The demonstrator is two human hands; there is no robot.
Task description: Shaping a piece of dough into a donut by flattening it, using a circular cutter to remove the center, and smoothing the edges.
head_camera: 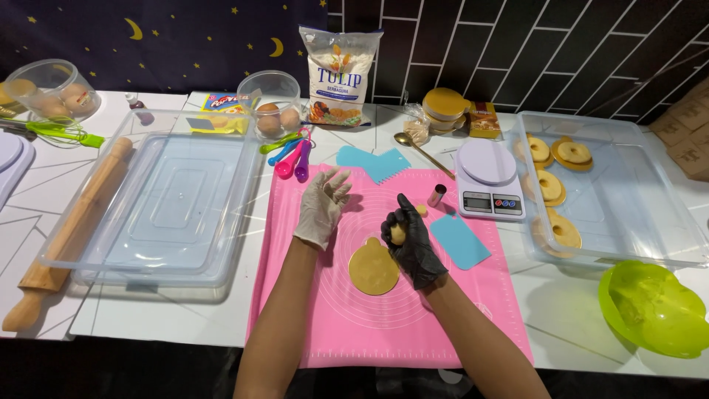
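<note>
Open room on the pink mat [332, 325] along its near edge and near-left corner, nothing lying there. Mid-mat, the gold disc [374, 267] sits in the way. Far edge is crowded: teal scrapers [373, 162], measuring spoons [292, 155], a small metal cutter [436, 195]. Right edge is hemmed by the blue scraper [459, 240] and scale [487, 177]; left edge by the clear tray [159, 203].

A white table [185, 325] bears a pink mat [369, 325], clear trays [162, 214], a scale [487, 181] and a green bowl [653, 307].
</note>
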